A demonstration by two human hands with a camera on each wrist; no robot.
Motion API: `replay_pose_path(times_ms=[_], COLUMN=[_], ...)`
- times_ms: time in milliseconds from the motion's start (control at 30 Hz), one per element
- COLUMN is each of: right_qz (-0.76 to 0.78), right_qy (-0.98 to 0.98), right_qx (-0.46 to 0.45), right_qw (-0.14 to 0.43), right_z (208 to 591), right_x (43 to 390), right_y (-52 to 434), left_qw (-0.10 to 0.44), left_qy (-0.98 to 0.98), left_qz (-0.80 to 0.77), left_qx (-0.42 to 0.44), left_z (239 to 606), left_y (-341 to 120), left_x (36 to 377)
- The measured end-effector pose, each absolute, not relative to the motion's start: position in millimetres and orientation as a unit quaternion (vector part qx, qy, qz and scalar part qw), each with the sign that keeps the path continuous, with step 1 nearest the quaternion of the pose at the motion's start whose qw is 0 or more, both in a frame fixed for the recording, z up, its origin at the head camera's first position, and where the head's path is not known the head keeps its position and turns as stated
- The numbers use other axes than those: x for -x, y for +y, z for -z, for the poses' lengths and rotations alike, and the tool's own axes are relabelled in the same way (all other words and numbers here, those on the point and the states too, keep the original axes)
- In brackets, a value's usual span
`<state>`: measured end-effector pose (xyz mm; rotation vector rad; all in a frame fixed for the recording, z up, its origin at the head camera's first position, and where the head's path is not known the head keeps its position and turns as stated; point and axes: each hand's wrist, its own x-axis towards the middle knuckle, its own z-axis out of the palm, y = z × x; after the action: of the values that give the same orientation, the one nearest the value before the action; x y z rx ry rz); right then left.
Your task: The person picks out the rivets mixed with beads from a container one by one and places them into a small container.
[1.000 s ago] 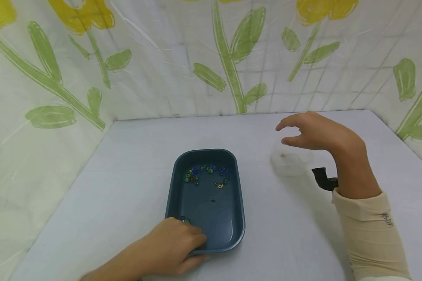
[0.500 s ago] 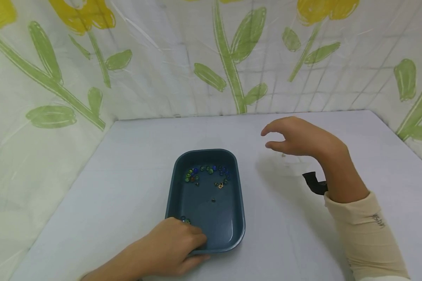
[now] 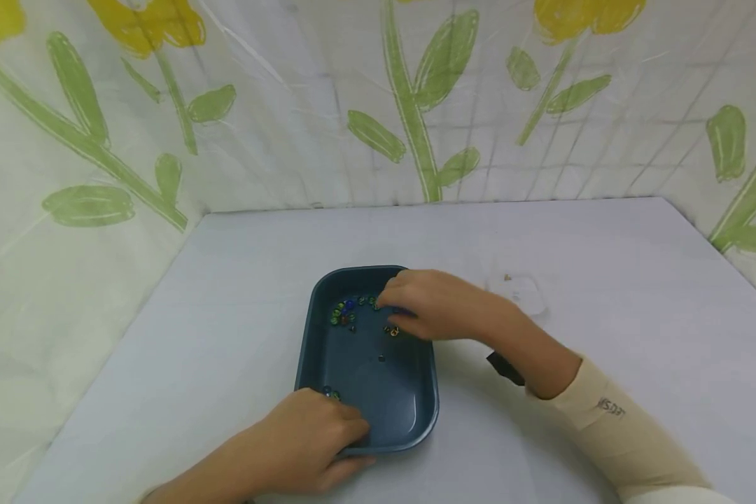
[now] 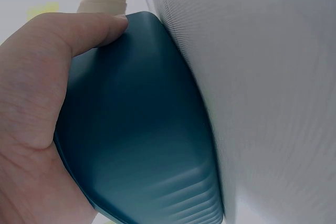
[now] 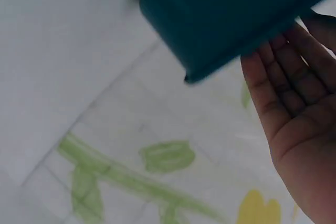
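My left hand point(image 3: 309, 437) grips the near left corner of a dark teal tray point(image 3: 384, 399). In the left wrist view its thumb presses the tray's outer wall point(image 4: 136, 93). The right hand point(image 3: 437, 308) reaches over the tray's far right rim, thumb and fingers apart, holding nothing that shows. Several small marble-like glass balls point(image 3: 342, 313), green, blue and amber, lie at the far left inside the tray. A little gold ring-like piece point(image 3: 395, 332) is just below the right thumb. More glass balls point(image 3: 330, 393) sit beside the left fingers. Whatever lies under the right hand is hidden.
Right of the tray stands a low clear plastic container point(image 3: 534, 292), partly behind the right forearm. A tiny gold piece point(image 3: 507, 278) shows at its left edge. A white table point(image 3: 227, 336) spreads around, with a flower-painted sheet point(image 3: 277, 126) behind.
The right hand has moved left and nearer, from above the clear container to inside the tray's far right part. My left hand stays on the tray corner.
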<state>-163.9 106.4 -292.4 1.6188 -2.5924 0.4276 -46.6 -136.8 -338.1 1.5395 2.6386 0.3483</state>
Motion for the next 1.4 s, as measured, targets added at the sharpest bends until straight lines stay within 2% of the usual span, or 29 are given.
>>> replay_pose_path(times_ms=[167,300,633,1033,1400], right_qz=[-0.076,-0.034,0.003,-0.034,-0.029], right_qy=[-0.837,-0.842,-0.84,-0.813,-0.806], right_qx=[-0.54,-0.534,-0.54,-0.581,-0.589], right_qw=[-0.046,-0.067,-0.058,0.028,0.037], right_z=[318,326,327,332,331], right_x=[154,150,143,147,146], right_y=[78,70,60,60,59], left_qw=[0.037,0.051,0.039,0.039,0.04], left_qy=[0.856,0.86,0.86,0.859,0.859], left_qz=[-0.112,-0.102,-0.095,-0.109,-0.105], left_qx=[-0.504,-0.498,-0.501,-0.499,-0.499], left_z=[338,336,335,337,336], left_y=[-137,-138,-139,-138,-138], left_x=[47,48,48,48,48])
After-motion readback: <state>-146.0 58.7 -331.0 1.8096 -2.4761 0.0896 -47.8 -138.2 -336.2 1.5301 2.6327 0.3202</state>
